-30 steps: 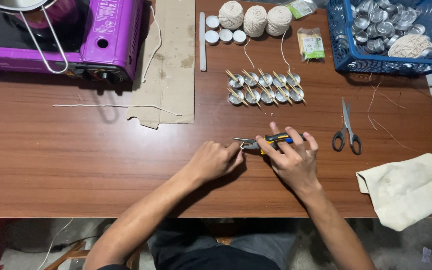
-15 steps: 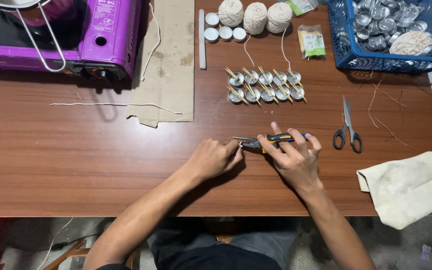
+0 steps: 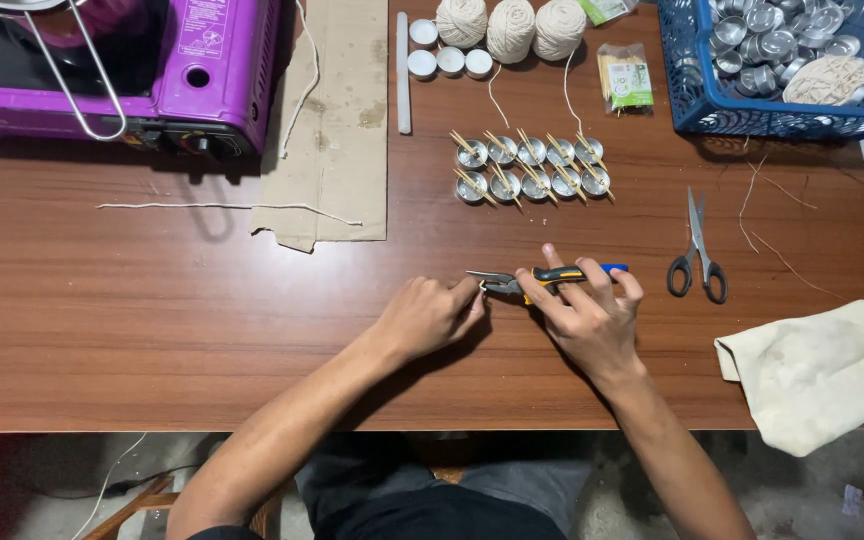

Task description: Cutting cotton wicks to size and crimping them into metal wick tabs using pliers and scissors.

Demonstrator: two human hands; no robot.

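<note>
Pinching something tiny at the plier tip, too small to identify, the left hand rests mid-table. The right hand clasps the pliers by their rubbery handles; they look rigid, light, best gripped there.

— What sort of place does this look like?

— A home craft bench for candle making. A brown wooden table carries a purple portable gas stove at ten o'clock, and three balls of cream cotton string at twelve.

— Anything else?

— Two rows of small round metal cups with wooden sticks laid across them at the centre, and a blue plastic basket of more cups at two o'clock.
</note>
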